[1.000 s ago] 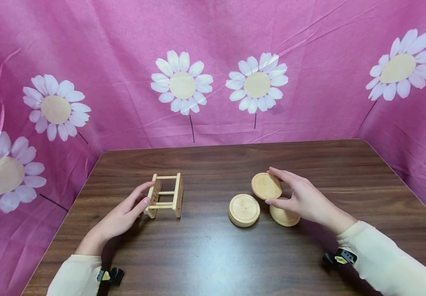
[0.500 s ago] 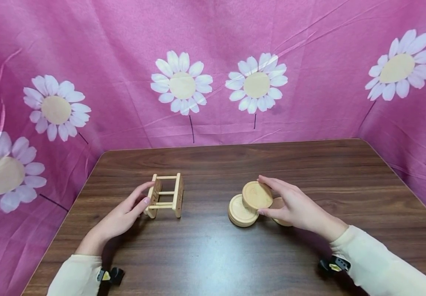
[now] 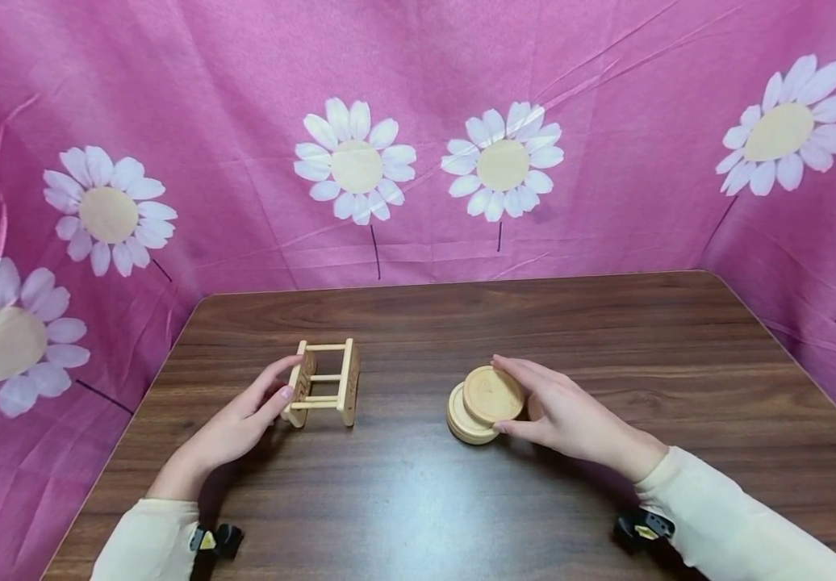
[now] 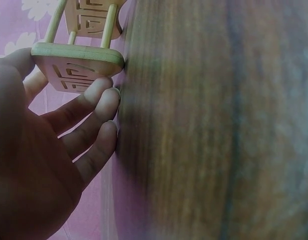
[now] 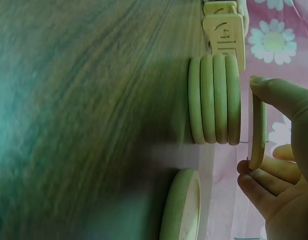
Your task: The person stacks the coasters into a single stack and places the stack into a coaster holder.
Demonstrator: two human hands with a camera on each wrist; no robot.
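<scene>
On the left of the head view stands a small wooden coaster holder with cut-out side panels joined by rods. My left hand holds its near-left panel between thumb and fingers; the left wrist view shows the other fingertips down by the tabletop. My right hand pinches a round wooden coaster by its edges, thumb on one side and fingers opposite. That coaster overlaps a stack of several coasters in the head view. In the right wrist view a gap separates it from the stack.
Another coaster lies flat beside the stack, mostly hidden under my right hand in the head view. The dark wooden table ends at a pink cloth printed with daisies, which surrounds its back and sides.
My right hand has carried its coaster left and toward me, from above the loose coaster to over the stack. The left hand and the coaster holder have stayed put.
</scene>
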